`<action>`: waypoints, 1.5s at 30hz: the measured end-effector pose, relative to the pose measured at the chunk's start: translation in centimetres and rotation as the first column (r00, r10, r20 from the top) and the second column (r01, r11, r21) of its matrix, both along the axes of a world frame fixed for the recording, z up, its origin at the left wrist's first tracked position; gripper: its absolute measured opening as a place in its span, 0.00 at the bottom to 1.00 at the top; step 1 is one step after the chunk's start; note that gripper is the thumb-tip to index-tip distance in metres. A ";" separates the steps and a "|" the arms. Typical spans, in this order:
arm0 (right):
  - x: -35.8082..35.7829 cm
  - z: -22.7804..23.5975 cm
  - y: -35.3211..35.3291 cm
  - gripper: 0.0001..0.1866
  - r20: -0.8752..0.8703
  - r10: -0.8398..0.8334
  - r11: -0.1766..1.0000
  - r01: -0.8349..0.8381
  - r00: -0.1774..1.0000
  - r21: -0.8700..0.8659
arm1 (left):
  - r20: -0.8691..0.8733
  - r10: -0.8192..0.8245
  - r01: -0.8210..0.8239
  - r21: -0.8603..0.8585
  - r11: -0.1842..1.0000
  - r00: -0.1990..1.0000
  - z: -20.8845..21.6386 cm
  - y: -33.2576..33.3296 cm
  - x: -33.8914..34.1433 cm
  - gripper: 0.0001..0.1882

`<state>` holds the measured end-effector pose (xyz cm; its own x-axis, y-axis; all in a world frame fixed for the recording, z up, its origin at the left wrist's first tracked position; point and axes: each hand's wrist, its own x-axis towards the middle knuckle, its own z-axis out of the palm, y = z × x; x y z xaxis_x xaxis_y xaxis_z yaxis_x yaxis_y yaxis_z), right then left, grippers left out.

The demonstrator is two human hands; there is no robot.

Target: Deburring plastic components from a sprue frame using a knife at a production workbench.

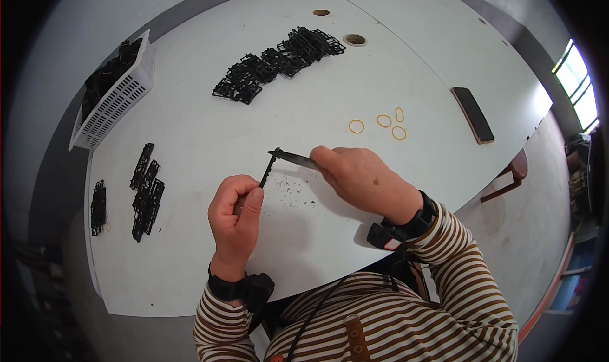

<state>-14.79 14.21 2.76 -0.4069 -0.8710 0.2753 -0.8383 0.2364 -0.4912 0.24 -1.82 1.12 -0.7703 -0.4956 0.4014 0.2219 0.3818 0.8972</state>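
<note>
A brown-and-white striped top (406, 308) has long sleeves (476, 273) and a brown tab (353, 338) with round studs (358, 349). Black wrist straps (224, 289) carry boxy black modules (259, 291). A thin black cable (305, 327) crosses the front.

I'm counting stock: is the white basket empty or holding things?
Holding things: dark items heap at the top of the white basket; how deep they go is hidden.
</note>
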 end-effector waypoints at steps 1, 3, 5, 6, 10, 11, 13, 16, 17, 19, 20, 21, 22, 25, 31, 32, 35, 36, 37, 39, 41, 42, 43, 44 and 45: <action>0.2 0.1 0.0 0.04 0.001 -0.003 1.000 0.003 1.000 -0.003 | 0.011 0.017 -0.017 0.015 1.000 1.000 -0.1 -0.2 0.1 0.03; 0.9 0.7 0.0 0.04 0.072 0.144 0.981 -0.152 0.987 0.120 | 0.032 0.051 -0.052 0.042 0.998 0.998 0.0 -0.4 0.1 0.04; 1.0 0.6 0.1 0.04 0.118 0.212 0.957 -0.231 0.970 0.177 | 0.050 0.064 -0.070 0.146 0.987 0.997 0.0 -0.4 0.1 0.04; 0.7 0.4 0.1 0.04 0.118 0.211 0.967 -0.225 0.970 0.120 | 0.065 0.076 -0.090 0.248 0.965 0.995 0.1 -0.4 0.0 0.04; -0.5 1.3 0.4 0.05 0.251 0.192 0.981 -0.188 0.949 -0.036 | 0.059 0.060 -0.082 0.560 0.825 0.996 0.4 -0.8 -0.3 0.05; -0.7 2.0 0.5 0.06 0.385 0.170 0.985 -0.157 0.907 -0.065 | 0.044 0.047 -0.065 0.655 0.753 0.998 0.5 -1.0 -0.5 0.06; -1.0 2.3 0.4 0.07 0.508 0.155 0.988 -0.122 0.847 -0.099 | 0.039 0.084 -0.086 0.718 0.690 0.996 0.3 -1.9 -1.4 0.07; -0.9 1.2 -0.2 0.10 0.686 0.037 0.990 0.069 0.726 -0.127 | 0.032 0.145 -0.106 0.835 0.540 0.989 0.2 -4.4 -3.8 0.07; -0.9 0.8 -0.3 0.10 0.685 0.042 0.989 0.067 0.728 -0.132 | 0.052 0.161 -0.138 0.798 0.587 0.986 0.4 -6.0 -5.1 0.07; -0.9 0.1 -0.7 0.10 0.639 0.021 0.984 0.098 0.769 -0.150 | 0.099 0.172 -0.188 0.742 0.644 0.980 0.1 -9.9 -7.7 0.06; -0.9 -0.2 -1.1 0.10 0.615 0.020 0.981 0.104 0.789 -0.164 | 0.127 0.172 -0.210 0.725 0.656 0.977 -0.6 -12.0 -8.8 0.06; -1.1 -0.5 -1.2 0.10 0.608 0.028 0.980 0.099 0.793 -0.174 | 0.118 0.177 -0.207 0.720 0.662 0.977 -0.8 -13.0 -10.4 0.06; -1.3 -0.8 -1.4 0.09 0.551 0.025 0.974 0.103 0.834 -0.201 | 0.131 0.231 -0.256 0.687 0.680 0.964 -0.9 -14.1 -11.8 0.05; -1.6 -1.2 -1.2 0.09 0.430 0.012 0.961 0.108 0.903 -0.254 | 0.176 0.317 -0.352 0.645 0.679 0.932 -1.4 -16.3 -15.5 0.05; -1.8 -0.9 -0.9 0.06 0.335 -0.028 0.946 0.133 0.942 -0.296 | 0.275 0.396 -0.474 0.639 0.606 0.876 -2.2 -17.6 -19.4 0.06; -1.8 -1.0 -1.0 0.06 0.337 -0.030 0.945 0.137 0.941 -0.299 | 0.302 0.364 -0.473 0.566 0.674 0.881 -2.5 -17.9 -19.7 0.07; -1.4 -0.4 -1.3 0.05 0.310 -0.018 0.942 0.120 0.951 -0.314 | 0.395 0.412 -0.496 0.139 0.857 0.821 -3.9 -20.8 -19.2 0.10; -1.1 -0.2 -1.5 0.05 0.297 -0.012 0.941 0.112 0.955 -0.320 | 0.407 0.498 -0.488 -0.138 0.862 0.766 -4.7 -22.2 -18.7 0.10; -1.3 -0.4 -1.3 0.05 0.305 -0.002 0.944 0.103 0.952 -0.313 | 0.416 0.505 -0.497 -0.137 0.857 0.756 -4.8 -20.8 -18.6 0.10; -1.6 -0.6 -1.0 0.05 0.317 -0.041 0.949 0.136 0.947 -0.285 | 0.263 0.538 -0.531 -0.102 0.841 0.801 -4.6 -18.3 -18.4 0.08; -1.6 -0.7 -1.2 0.05 0.323 -0.035 0.952 0.130 0.946 -0.278 | 0.183 0.506 -0.513 -0.013 0.858 0.843 -4.4 -17.1 -15.1 0.08; -1.6 -0.8 -1.3 0.05 0.321 -0.027 0.952 0.122 0.947 -0.280 | 0.092 0.450 -0.457 0.076 0.886 0.888 -4.4 -16.2 -13.5 0.09; -1.6 -1.0 -1.4 0.05 0.318 -0.019 0.952 0.114 0.948 -0.283 | 0.093 0.460 -0.467 0.076 0.881 0.883 -4.1 -15.6 -11.4 0.09; -1.5 -1.0 -1.5 0.05 0.316 -0.007 0.952 0.103 0.949 -0.289 | 0.101 0.441 -0.443 -0.001 0.896 0.892 -3.2 -14.9 -8.5 0.10; -1.6 -1.1 -1.2 0.05 0.316 -0.011 0.952 0.106 0.949 -0.287 | 0.113 0.406 -0.400 -0.070 0.914 0.907 -2.8 -14.3 -6.3 0.10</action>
